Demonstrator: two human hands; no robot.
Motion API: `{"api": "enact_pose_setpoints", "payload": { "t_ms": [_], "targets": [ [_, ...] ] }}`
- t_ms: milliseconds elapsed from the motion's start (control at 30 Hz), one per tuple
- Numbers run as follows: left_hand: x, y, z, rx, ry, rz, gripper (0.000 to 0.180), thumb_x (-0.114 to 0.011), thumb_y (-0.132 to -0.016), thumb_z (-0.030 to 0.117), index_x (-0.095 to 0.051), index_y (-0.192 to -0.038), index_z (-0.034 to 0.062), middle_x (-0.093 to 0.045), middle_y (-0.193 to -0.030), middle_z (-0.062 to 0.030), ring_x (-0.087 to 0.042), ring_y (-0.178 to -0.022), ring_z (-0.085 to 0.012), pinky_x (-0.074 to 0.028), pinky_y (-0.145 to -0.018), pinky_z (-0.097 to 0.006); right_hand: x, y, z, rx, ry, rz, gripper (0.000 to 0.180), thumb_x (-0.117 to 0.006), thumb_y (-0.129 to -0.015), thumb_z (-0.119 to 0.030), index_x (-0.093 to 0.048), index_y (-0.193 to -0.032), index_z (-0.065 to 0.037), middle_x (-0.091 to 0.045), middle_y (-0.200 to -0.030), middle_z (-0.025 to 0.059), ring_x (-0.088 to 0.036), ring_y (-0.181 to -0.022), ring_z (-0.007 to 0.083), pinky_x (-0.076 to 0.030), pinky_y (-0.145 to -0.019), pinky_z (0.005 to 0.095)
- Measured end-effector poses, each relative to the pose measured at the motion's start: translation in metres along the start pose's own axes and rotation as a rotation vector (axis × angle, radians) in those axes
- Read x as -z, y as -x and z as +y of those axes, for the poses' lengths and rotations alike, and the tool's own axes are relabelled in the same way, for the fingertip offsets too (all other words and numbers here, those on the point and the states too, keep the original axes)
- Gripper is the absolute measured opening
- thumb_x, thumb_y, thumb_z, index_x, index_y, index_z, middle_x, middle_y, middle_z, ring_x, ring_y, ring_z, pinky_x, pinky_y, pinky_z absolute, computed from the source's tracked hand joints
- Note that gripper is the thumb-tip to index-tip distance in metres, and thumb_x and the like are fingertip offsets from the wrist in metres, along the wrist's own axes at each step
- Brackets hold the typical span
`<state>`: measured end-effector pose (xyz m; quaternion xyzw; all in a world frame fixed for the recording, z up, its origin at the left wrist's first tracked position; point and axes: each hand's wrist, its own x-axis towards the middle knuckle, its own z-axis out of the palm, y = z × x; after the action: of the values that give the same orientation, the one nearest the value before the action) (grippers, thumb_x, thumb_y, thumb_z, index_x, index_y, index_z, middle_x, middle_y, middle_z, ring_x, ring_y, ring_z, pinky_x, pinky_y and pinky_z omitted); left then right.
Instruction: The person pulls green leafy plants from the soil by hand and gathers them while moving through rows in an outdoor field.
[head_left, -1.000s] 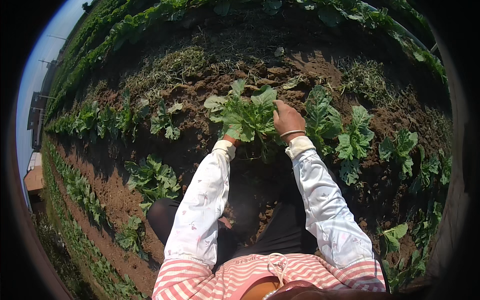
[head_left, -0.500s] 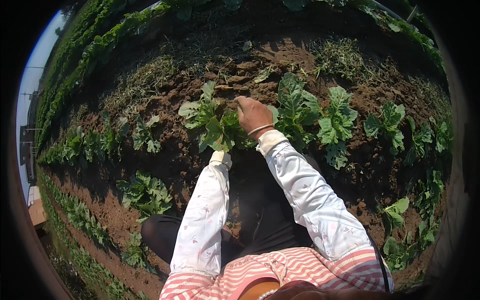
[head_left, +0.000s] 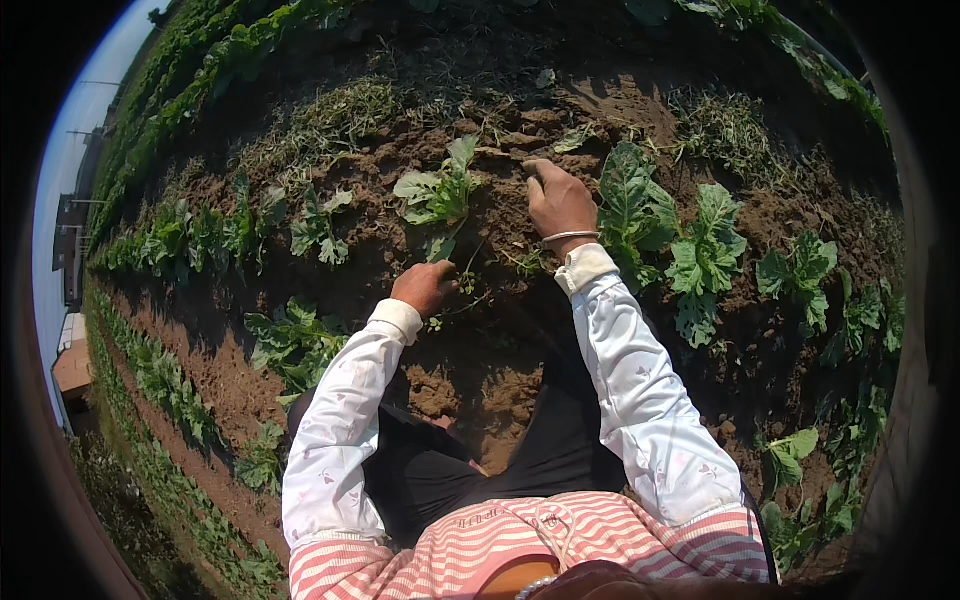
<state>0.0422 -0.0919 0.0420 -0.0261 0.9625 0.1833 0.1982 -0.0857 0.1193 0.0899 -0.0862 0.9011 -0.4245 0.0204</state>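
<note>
My left hand (head_left: 425,287) is low over the ridge, its fingers curled, beside a thin-stemmed weed (head_left: 468,284). Whether it grips the weed is hard to make out. Just beyond it stands a leafy green plant (head_left: 438,197) with lobed leaves. My right hand (head_left: 562,203), with a pale bangle at its wrist, is farther forward over the brown soil. Its fingers are bent and closed toward the ground, and what they may hold is hidden. Close to its right grows a larger leafy plant (head_left: 632,205) with holed leaves.
More leafy plants (head_left: 705,255) continue the row to the right, and smaller ones (head_left: 320,225) to the left. Wilted cut weeds (head_left: 345,115) lie beyond the ridge. Another plant (head_left: 293,340) grows near my left forearm. Bare soil (head_left: 470,400) shows between my legs.
My left hand, hidden under leaves before, has come into sight lower and to the left. Leaves that stood between my hands are no longer there. The view has shifted slightly.
</note>
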Motion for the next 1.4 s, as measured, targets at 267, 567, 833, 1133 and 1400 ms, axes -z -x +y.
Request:
{"api": "enact_pose_setpoints", "payload": {
  "t_ms": [267,567,833,1133,1400],
  "targets": [
    [-0.054,-0.075,0.073,0.543,0.163,0.203,0.042,-0.064,-0.077,0.023,-0.041,-0.107,0.0045,-0.062,-0.088,-0.0207,-0.059,-0.084,-0.0375,-0.048,-0.070,-0.044,-0.001,0.001,0.008,0.015,0.015,-0.025,0.023,-0.054,-0.079,-0.022,-0.061,-0.098,-0.011,-0.062,-0.089,0.0163,-0.059,-0.083,0.0341,-0.046,-0.072,0.0393],
    [-0.037,-0.097,0.062,0.343,-0.117,0.237,0.011,-0.051,-0.079,0.011,-0.054,-0.087,0.0041,-0.062,-0.085,-0.0181,-0.060,-0.081,-0.0357,-0.049,-0.069,-0.044,-0.007,0.001,0.010,0.082,0.014,-0.043,0.021,-0.053,-0.079,-0.022,-0.059,-0.096,-0.011,-0.062,-0.087,0.0141,-0.059,-0.081,0.0336,-0.047,-0.068,0.0428],
    [-0.041,-0.116,0.050,0.408,0.074,0.217,0.026,-0.063,-0.068,0.021,-0.060,-0.081,-0.0004,-0.061,-0.085,-0.0219,-0.059,-0.082,-0.0357,-0.048,-0.073,-0.043,-0.007,0.000,0.009,0.062,0.008,-0.081,0.021,-0.053,-0.079,-0.023,-0.058,-0.096,-0.011,-0.062,-0.087,0.0136,-0.059,-0.080,0.0340,-0.047,-0.068,0.0436],
    [-0.046,-0.062,0.012,0.000,0.380,0.213,0.030,-0.068,-0.072,0.015,-0.055,-0.096,0.0025,-0.061,-0.079,-0.0104,-0.057,-0.067,-0.0197,-0.045,-0.063,-0.030,-0.005,0.000,0.011,0.073,0.022,-0.096,0.020,-0.053,-0.080,-0.023,-0.058,-0.094,-0.010,-0.061,-0.087,0.0136,-0.059,-0.081,0.0335,-0.047,-0.068,0.0434],
    [-0.081,-0.078,0.050,0.021,0.258,0.459,0.017,-0.066,-0.067,0.013,-0.062,-0.082,0.0065,-0.060,-0.078,-0.0155,-0.057,-0.076,-0.0357,-0.046,-0.067,-0.041,-0.018,0.004,-0.001,0.114,-0.023,-0.163,0.020,-0.054,-0.079,-0.022,-0.059,-0.094,-0.011,-0.062,-0.086,0.0123,-0.059,-0.081,0.0323,-0.047,-0.069,0.0424]
  ]
}}
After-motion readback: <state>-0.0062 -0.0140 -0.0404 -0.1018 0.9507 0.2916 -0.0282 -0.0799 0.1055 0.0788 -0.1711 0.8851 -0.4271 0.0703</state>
